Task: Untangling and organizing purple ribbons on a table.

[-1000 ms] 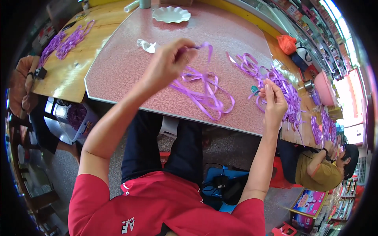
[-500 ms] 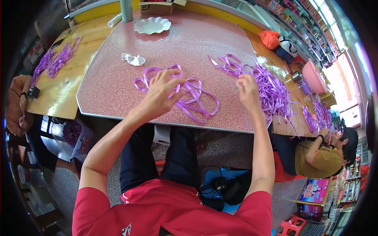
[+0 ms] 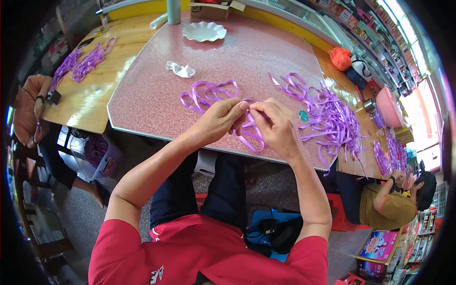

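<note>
My two hands meet over the near part of the pink speckled table [image 3: 147, 104], fingertips almost touching. My left hand [image 3: 222, 119] is closed, with thumb and fingers pinched at a purple ribbon [image 3: 254, 142]. Facing it, my right hand [image 3: 277, 127] pinches from the other side, and a bit of purple shows at the fingertips. Exactly what lies between the fingers is mostly hidden. Loose loops of purple ribbon [image 3: 202, 95] spread on the table behind and below the hands. To the right lies a large tangled heap of purple ribbons [image 3: 335, 118], with a small green disc [image 3: 303, 116] at its left side.
A crumpled white tissue [image 3: 181, 70] and a scalloped white plate [image 3: 204, 32] lie farther back. Behind stands an open cardboard box [image 3: 209, 11]. More ribbons [image 3: 92, 59] lie on the wooden table at left. One person [image 3: 387, 204] sits right; another person's arm [image 3: 39, 104] shows left.
My right hand has moved left from beside the heap, and my left hand has closed and moved right to meet it. The green disc now shows. The whole view has shifted slightly.
</note>
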The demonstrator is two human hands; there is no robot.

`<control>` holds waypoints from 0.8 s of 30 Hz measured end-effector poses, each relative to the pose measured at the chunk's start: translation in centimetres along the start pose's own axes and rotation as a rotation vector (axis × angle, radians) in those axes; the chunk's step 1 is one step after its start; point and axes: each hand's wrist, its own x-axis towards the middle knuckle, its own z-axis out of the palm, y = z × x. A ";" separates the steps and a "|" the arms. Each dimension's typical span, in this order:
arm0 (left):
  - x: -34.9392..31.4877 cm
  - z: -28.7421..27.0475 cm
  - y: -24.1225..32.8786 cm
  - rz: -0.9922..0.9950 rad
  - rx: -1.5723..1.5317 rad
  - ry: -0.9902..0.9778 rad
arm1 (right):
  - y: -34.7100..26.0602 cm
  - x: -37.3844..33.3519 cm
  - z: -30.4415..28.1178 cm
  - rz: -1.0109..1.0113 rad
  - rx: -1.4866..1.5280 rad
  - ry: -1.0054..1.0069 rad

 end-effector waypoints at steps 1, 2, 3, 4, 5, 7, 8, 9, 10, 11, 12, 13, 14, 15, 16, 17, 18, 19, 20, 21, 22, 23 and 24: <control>-0.2 -0.3 -0.1 0.003 0.030 -0.049 | -0.2 -0.1 0.2 0.025 0.017 0.013; -0.5 -0.2 -0.2 -0.012 0.027 -0.020 | -0.5 -0.1 0.3 0.037 0.043 0.015; -0.8 -0.3 -0.4 -0.015 0.029 -0.012 | -0.9 0.0 0.3 0.034 0.051 0.012; -1.0 -0.4 -0.8 -0.010 -0.001 0.027 | -1.2 0.0 0.2 0.054 0.057 -0.010; -1.1 -0.6 -1.2 -0.004 -0.031 0.065 | -1.4 0.1 0.2 0.074 0.063 -0.032; -1.2 -0.8 -1.2 -0.003 -0.064 0.062 | -1.1 -0.1 0.4 0.081 0.072 -0.011; -1.3 -0.7 -1.1 -0.020 -0.038 0.084 | -1.0 -0.3 0.6 0.089 0.078 0.012; -1.4 -0.6 -1.0 -0.037 -0.012 0.105 | -1.0 -0.4 0.8 0.090 0.079 0.011; -1.5 -0.5 -1.0 -0.039 -0.013 0.105 | -1.0 -0.4 1.0 0.112 0.082 0.041; -1.5 -0.4 -1.0 -0.016 0.015 0.044 | -1.0 -0.5 1.1 0.134 0.084 0.072; -1.6 -0.4 -1.1 0.007 0.043 -0.016 | -0.9 -0.6 1.2 0.135 0.085 0.072; -1.5 -0.4 -1.2 0.006 0.043 -0.016 | -0.9 -0.6 1.3 0.116 0.078 0.069; -1.5 -0.4 -1.5 0.020 0.069 -0.014 | -0.9 -0.7 1.4 0.097 0.071 0.068; -1.4 -0.3 -1.4 0.033 0.096 -0.013 | -0.9 -0.8 1.4 0.099 0.072 0.068; -1.5 -0.2 -1.4 0.049 0.060 -0.006 | -1.1 -0.9 1.5 0.122 0.074 0.065; -1.5 -0.3 -1.3 0.048 0.059 -0.008 | -1.2 -1.0 1.4 0.146 0.076 0.063; -1.7 -0.4 -1.0 0.008 0.065 -0.021 | -1.5 -0.9 1.3 0.147 0.079 0.062; -1.9 -0.6 -0.7 -0.031 0.070 -0.034 | -1.8 -0.8 1.1 0.142 0.070 0.035; -2.0 -0.8 -0.5 -0.034 0.071 -0.033 | -2.0 -0.7 1.0 0.137 0.062 0.008; -1.9 -1.1 -0.4 -0.054 0.050 -0.078 | -1.8 -0.8 0.9 0.137 0.064 0.009; -1.9 -1.2 -0.3 -0.075 0.029 -0.123 | -1.6 -1.0 0.9 0.149 0.071 -0.007; -2.0 -1.2 -0.5 -0.077 0.030 -0.123 | -1.3 -1.2 1.0 0.160 0.079 -0.023; -2.1 -1.0 -0.7 -0.030 0.066 -0.033 | -1.1 -1.3 1.2 0.164 0.078 -0.021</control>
